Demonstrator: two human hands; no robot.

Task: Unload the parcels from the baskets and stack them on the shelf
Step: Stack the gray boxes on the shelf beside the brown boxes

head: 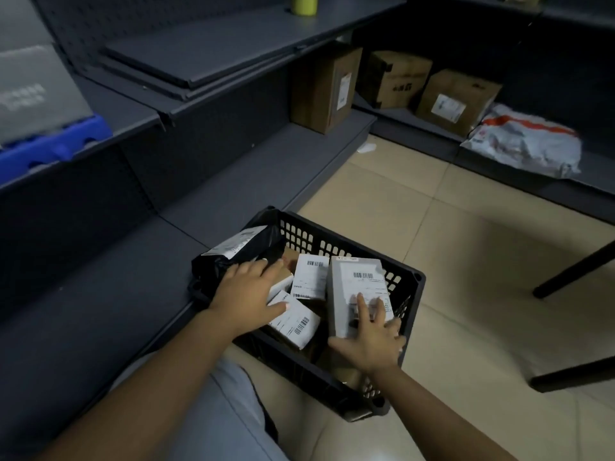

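Note:
A black plastic basket (pixel 411 284) stands on the tiled floor against the low dark shelf (pixel 109 294). Inside lie several labelled parcels. My right hand (pixel 371 341) grips the near end of a tall grey box (pixel 356 281) that stands tilted at the basket's right side. My left hand (pixel 249 291) lies spread, fingers apart, over small white boxes (pixel 298 322) beside a black poly bag (pixel 239 247) that bulges over the basket's left rim. Brown cartons show beneath the white ones.
Three brown cartons (pixel 327 88) and a white poly mailer (pixel 529 141) sit on the bottom shelves at the back. A blue crate (pixel 50 148) rests on the upper left shelf, a yellow-green tape roll (pixel 304 3) higher up. Black furniture legs (pixel 572 274) cross the floor at right.

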